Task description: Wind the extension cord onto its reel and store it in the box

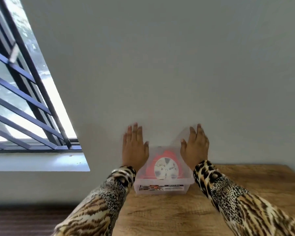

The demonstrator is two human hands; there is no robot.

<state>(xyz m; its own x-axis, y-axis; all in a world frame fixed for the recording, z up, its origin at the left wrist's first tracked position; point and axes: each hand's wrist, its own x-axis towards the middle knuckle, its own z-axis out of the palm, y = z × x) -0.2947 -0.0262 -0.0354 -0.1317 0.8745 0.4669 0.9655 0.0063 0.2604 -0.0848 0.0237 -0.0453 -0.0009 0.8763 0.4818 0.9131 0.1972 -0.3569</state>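
**Reel in clear box, both hands raised flat**

Grey wall (160, 65) fills most of the frame; barred window (24, 99) at upper left. Wooden worktop (177, 215) across lower centre and right. Clear plastic box (162, 189) at its far edge, lower centre; front label reads "MULTI-BOX", other print too small. Inside, a white reel (165, 168) wound with red-orange cord (167, 153). Left hand (134, 147) and right hand (195, 147) flank the box, fingers straight, holding nothing. Leopard-print sleeves (228, 198).
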